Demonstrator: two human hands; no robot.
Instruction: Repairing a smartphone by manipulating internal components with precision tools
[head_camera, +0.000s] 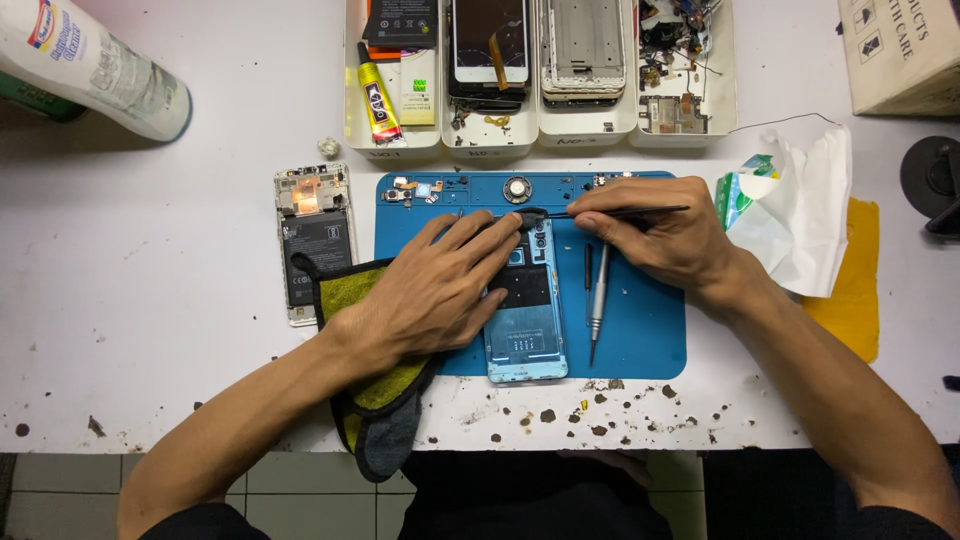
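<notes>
At the table's near edge a yellow-and-grey cloth (385, 400) hangs over, partly under the left hand (440, 285), whose spread fingers press flat on an opened light-blue phone frame (527, 335) lying on the blue work mat (640, 330), hiding its left half. At two o'clock from it, the right hand (655, 230) pinches thin black tweezers (640, 211) touching the frame's top. Farther, white parts trays (540, 125) are cut off at twelve o'clock.

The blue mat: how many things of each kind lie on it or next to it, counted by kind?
Opened phones: 2, one on the blue mat at, one beside it
Screwdrivers: 1
Cloths: 1
Hands: 2, left, right
Total: 6
</notes>
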